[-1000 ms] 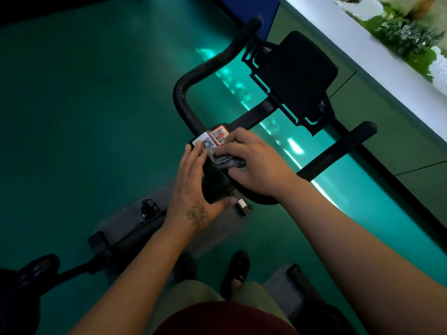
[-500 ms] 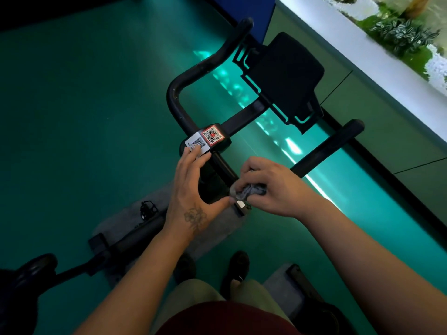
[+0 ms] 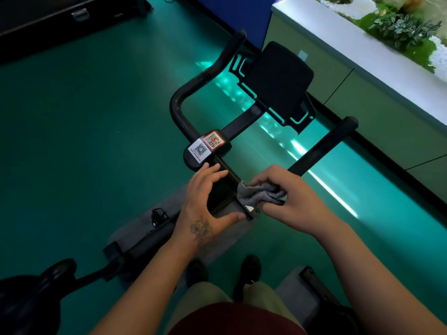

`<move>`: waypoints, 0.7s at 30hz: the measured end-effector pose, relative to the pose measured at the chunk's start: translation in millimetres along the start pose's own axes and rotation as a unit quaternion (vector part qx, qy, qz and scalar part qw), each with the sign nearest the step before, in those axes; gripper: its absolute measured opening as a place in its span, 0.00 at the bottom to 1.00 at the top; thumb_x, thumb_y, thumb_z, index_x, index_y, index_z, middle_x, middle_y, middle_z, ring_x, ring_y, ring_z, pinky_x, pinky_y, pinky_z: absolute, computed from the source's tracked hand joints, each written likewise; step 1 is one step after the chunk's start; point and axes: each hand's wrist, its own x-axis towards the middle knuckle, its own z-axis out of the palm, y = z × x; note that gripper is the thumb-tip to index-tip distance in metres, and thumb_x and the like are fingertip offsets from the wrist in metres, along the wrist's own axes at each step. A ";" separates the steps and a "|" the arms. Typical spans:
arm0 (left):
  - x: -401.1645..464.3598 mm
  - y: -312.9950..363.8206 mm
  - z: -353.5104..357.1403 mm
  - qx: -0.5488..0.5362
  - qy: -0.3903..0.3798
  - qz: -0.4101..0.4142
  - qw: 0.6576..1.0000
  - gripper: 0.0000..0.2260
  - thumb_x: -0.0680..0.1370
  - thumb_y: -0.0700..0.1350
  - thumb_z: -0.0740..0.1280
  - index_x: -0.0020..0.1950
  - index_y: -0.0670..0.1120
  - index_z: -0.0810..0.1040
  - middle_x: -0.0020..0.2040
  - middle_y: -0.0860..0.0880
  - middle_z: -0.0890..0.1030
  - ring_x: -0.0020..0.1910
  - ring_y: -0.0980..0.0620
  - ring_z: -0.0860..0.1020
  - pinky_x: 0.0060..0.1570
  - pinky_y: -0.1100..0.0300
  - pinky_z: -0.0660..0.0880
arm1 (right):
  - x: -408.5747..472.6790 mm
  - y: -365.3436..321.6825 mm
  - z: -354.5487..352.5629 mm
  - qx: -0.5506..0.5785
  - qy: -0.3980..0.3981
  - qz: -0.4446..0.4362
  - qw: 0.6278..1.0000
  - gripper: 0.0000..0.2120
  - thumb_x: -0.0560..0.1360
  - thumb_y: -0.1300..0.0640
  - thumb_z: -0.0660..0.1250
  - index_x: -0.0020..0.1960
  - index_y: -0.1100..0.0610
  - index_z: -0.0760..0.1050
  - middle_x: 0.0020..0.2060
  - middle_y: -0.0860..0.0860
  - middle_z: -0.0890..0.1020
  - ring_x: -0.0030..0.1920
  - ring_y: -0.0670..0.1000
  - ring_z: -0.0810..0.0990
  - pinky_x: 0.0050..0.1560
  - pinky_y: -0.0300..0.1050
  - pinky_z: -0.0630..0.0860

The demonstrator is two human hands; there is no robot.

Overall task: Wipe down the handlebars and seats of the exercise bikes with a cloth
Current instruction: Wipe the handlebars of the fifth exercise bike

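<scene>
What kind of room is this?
Probably a gym or fitness studio. There is an exercise bike with black handlebars and a tablet holder, a green sports floor, and another bike's seat nearby.

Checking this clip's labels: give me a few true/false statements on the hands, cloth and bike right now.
1. The right hand grips the cloth. True.
2. The left hand holds the cloth. False: it holds nothing, fingers spread beside the bike's stem.
3. Two QR stickers sit on the handlebar clamp. True.
4. The cloth is on the seat. False: it is at the stem.
</scene>
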 end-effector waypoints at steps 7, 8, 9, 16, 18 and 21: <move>-25.8 5.3 -4.0 -0.101 -0.017 -0.049 0.994 0.31 0.71 0.56 0.83 0.72 0.53 0.77 0.69 0.57 0.78 0.71 0.52 0.77 0.69 0.48 0.76 | -1.2 -10.3 19.1 0.102 -0.026 0.016 0.994 0.24 0.71 0.62 0.81 0.63 0.51 0.77 0.55 0.44 0.81 0.56 0.50 0.82 0.57 0.48 0.79; -30.5 6.8 -3.9 -0.115 -0.009 -0.065 0.991 0.30 0.71 0.54 0.83 0.70 0.53 0.78 0.66 0.56 0.80 0.68 0.52 0.79 0.67 0.49 0.78 | -0.8 -10.0 21.6 0.110 -0.035 0.013 0.993 0.25 0.71 0.62 0.82 0.64 0.51 0.76 0.55 0.44 0.81 0.56 0.50 0.82 0.58 0.50 0.79; -35.2 8.7 -3.4 -0.129 0.003 -0.082 0.988 0.28 0.71 0.53 0.83 0.69 0.52 0.79 0.64 0.55 0.82 0.65 0.51 0.81 0.66 0.49 0.79 | -0.2 -9.7 24.3 0.119 -0.045 0.009 0.992 0.25 0.71 0.61 0.82 0.64 0.51 0.76 0.56 0.45 0.81 0.57 0.51 0.82 0.58 0.52 0.80; -71.7 15.7 3.5 -0.206 0.141 -0.164 0.954 0.23 0.73 0.51 0.81 0.64 0.47 0.81 0.59 0.49 0.86 0.60 0.47 0.84 0.60 0.45 0.82 | 14.5 -7.7 43.0 0.141 -0.139 -0.045 0.979 0.24 0.73 0.57 0.82 0.65 0.52 0.76 0.58 0.45 0.80 0.60 0.51 0.81 0.60 0.43 0.78; -83.8 17.2 4.9 -0.235 0.180 -0.185 0.937 0.21 0.72 0.49 0.80 0.62 0.46 0.80 0.58 0.46 0.86 0.59 0.45 0.84 0.59 0.47 0.82 | 19.5 -10.3 47.9 0.155 -0.181 -0.057 0.970 0.22 0.75 0.56 0.80 0.65 0.52 0.76 0.59 0.44 0.80 0.61 0.50 0.81 0.60 0.42 0.77; -102.9 21.6 5.8 -0.258 0.223 -0.216 0.915 0.18 0.73 0.42 0.80 0.59 0.46 0.81 0.55 0.47 0.86 0.57 0.49 0.85 0.57 0.55 0.81 | 26.5 -13.7 59.9 0.174 -0.232 -0.066 0.955 0.17 0.79 0.50 0.75 0.65 0.51 0.77 0.59 0.46 0.81 0.60 0.52 0.81 0.61 0.46 0.77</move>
